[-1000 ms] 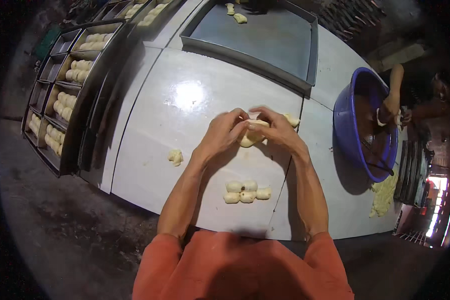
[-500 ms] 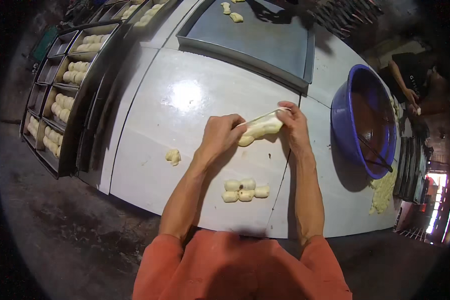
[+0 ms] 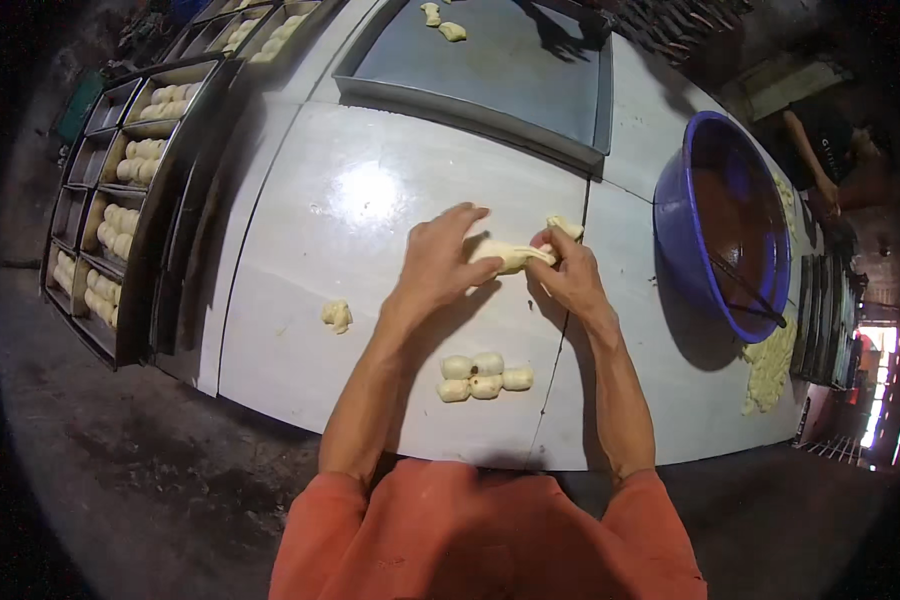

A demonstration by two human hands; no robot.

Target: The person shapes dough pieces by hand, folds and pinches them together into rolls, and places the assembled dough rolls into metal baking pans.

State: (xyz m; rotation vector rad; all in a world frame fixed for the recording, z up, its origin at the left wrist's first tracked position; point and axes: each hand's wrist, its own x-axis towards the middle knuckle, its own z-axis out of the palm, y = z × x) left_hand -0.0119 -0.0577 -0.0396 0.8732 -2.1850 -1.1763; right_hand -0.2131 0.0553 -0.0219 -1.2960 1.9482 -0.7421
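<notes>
A piece of pale dough is stretched between my two hands just above the white table. My left hand curves round its left end, thumb pressed on the near side. With thumb and fingertips, my right hand pinches the other end, where the dough narrows into a twist. More dough shows just beyond the right fingers; whether it joins the held piece I cannot tell. Nearer me lie several small dough rolls in two touching rows. A torn dough lump sits by my left forearm.
A large metal tray with a few dough scraps stands at the far side. To the right is a blue basin of brown contents with a stick, beside flattened dough. Loaf tins holding dough rolls stand left. Another person is far right.
The dough strip, held stretched and slanting before, is now bunched and twisted toward its right end. My right hand has come down and closer to the left. The view has shifted slightly.
</notes>
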